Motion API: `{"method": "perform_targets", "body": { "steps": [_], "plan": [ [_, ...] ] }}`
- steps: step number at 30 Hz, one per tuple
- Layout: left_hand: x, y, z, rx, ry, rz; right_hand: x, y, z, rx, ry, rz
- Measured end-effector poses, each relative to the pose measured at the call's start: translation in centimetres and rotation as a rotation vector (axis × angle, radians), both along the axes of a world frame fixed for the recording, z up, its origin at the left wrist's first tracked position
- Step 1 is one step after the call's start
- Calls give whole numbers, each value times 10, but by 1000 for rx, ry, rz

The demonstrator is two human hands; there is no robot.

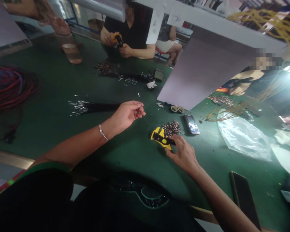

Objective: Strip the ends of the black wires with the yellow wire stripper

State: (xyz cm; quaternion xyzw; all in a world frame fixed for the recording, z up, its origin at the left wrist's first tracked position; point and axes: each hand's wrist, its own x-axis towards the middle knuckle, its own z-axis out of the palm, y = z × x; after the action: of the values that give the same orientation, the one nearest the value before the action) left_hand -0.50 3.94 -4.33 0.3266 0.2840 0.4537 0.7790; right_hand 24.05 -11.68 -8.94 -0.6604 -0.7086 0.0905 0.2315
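L hand [128, 115] is held up over the green-matted worktop [48, 129], thumb & fingertips pressed together in a pinch on a thin dark wire [146, 120]. The wire is hung from the fingers, slanting down toward the tool below, its lower end near but apparently not touching it. A metal bangle [102, 132] is worn on that wrist.

R hand [182, 155] is kept low, fingers curled over the end of a yellow-and-black wire stripper [161, 138], so the tool is touched directly by the fingertips; how firm the grip is can't be told for sure in this dim view. The stripper is lying on the worktop, w/ a heap of small metal crimp terminals [171, 128] just beside it, btw the tool and a mobile phone [191, 124]. Two small tape rolls [177, 109] are placed just beyond the heap.

Left of L hand, a bundle of black wires w/ bright bare ends [94, 108] is laid out, and a coil of red & blue cable [9, 87] is seen further left. On the right, a clear plastic bag [241, 137] and loose yellow wires [232, 112] are seen. Across the worktop, a yellow tool [117, 39] is held in both hands by a co-worker [132, 32].
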Motion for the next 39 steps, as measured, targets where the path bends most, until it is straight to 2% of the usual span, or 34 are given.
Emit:
{"method": "perform_targets", "body": {
  "steps": [1, 3, 5, 7, 10, 15, 18, 22, 28, 31, 34, 39],
  "plan": [
    [0, 0, 0, -3, 1, 1, 3, 0, 1, -13, 133, -46],
    [0, 0, 0, -13, 6, 11, 3, -1, 6, -144, 488, -97],
    [0, 0, 1, -23, 3, 17, -2, -3, 13, -346, 863, -90],
    [0, 0, 1, -31, -1, 20, -11, -4, 20, -461, 1160, -44],
    [0, 1, 1, -42, -4, 21, -22, -4, 24, -468, 1439, 24],
    [-1, 2, 2, -85, -19, 18, -28, -4, 22, -497, 1715, 122],
    [-2, 3, 3, -114, -45, 3, -27, -7, 26, -467, 1743, 179],
    [-3, 2, 4, -133, -55, -5, -28, -9, 29, -410, 1604, 180],
    [-2, 2, 4, -168, -70, -12, -29, -14, 17, -358, 1372, 132],
    [-2, 1, 3, -188, -88, -38, -26, -21, 10, -397, 1269, 120],
    [-1, 0, 0, -197, -95, -58, -23, -29, 6, -464, 1289, 88],
    [1, -3, -2, -206, -98, -100, -28, -33, 5, -448, 1290, 96]
  ]
}}
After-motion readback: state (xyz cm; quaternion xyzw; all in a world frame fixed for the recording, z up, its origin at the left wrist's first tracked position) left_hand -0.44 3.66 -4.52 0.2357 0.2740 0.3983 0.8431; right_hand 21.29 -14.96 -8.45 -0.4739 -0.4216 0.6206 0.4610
